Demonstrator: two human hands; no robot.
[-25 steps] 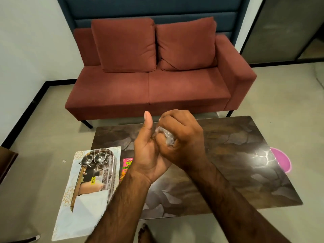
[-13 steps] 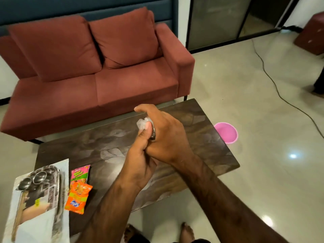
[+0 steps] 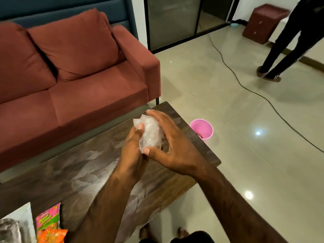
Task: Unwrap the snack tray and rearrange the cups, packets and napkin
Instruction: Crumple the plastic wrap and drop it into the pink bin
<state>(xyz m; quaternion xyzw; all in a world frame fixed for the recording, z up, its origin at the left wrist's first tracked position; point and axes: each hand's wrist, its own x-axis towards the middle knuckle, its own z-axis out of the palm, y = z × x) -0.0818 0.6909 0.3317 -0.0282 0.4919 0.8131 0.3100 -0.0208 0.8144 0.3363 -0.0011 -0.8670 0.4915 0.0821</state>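
A crumpled wad of clear plastic wrap (image 3: pixel 150 132) sits between both my hands above the right end of the dark wooden coffee table (image 3: pixel 78 169). My left hand (image 3: pixel 133 149) presses it from the left with the thumb on top. My right hand (image 3: pixel 171 144) cups it from the right, fingers spread around it. At the bottom left corner lie a pink-green snack packet (image 3: pixel 48 219) and an orange packet (image 3: pixel 51 235), next to the tray (image 3: pixel 15 225), of which only a blurred edge shows.
A pink bin (image 3: pixel 201 128) stands on the floor just past the table's right end. A red sofa (image 3: pixel 73 67) is behind the table. A black cable (image 3: pixel 245 85) crosses the floor. Another person's legs (image 3: pixel 287 46) stand at far right near a red cabinet (image 3: pixel 264 21).
My view has swung right, so the tray and packets slid to the bottom left. The hands moved toward the table's right end, and my right hand opened out around the wrap.
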